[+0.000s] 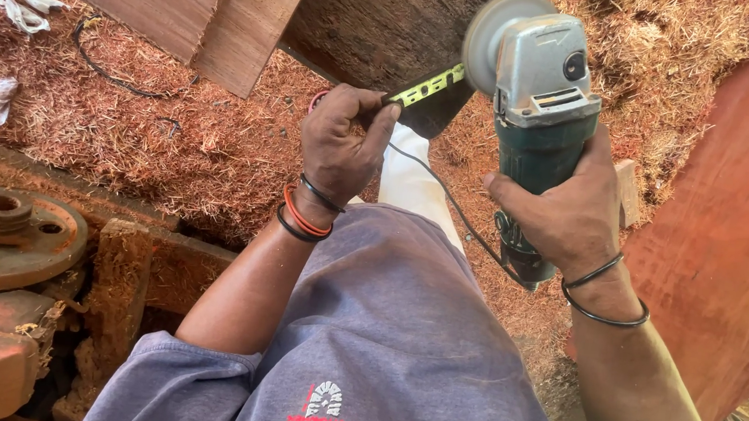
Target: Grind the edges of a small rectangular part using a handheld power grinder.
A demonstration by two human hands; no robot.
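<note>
1. Floor (175, 141) – thick carpet of reddish wood shavings & sawdust; judging by that, lots of wood already cut/ground here.
2. Reddish-brown timber boards (186, 0) up top, another plank at rt edge; dark rough wood slab (380, 24) between them, just ahead of both hands. Its face looks rough, so surfacing prob. mostly left.
3. Rusty round metal machine disc (7, 235) at lower left, well apart.
4. Green-and-grey angle grinder w/ round disc (538, 108) – rt hand (570, 217) wrapped tight round its body, disc right by slab edge; contact unclear.
5. Yellow-green tape measure blade (429, 86) – left hand (339, 145) closed, pinching its near end against slab.
</note>
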